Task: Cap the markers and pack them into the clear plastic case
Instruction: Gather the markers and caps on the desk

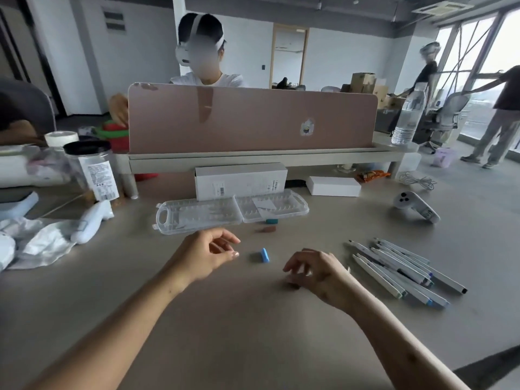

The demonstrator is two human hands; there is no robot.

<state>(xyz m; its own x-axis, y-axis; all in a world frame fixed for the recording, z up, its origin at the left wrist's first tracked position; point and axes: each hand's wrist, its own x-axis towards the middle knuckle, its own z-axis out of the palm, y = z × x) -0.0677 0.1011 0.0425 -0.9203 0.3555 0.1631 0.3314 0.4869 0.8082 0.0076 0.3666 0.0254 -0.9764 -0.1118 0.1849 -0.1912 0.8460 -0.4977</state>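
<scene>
One blue cap point(264, 255) lies between left fingers point(231, 239) and right fingers point(293, 265).

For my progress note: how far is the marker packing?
Done: only the clear plastic case lies open, unfilled. In hand: nothing plainly; left hand and right hand are near the small blue cap. Left: capping and packing the white markers piled at right.

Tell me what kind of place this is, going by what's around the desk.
Most likely an open-plan office or shared workroom. A pink divider panel splits the desk from a seat opposite, a mesh office chair stands by tall windows, and cardboard boxes are stacked behind.
</scene>
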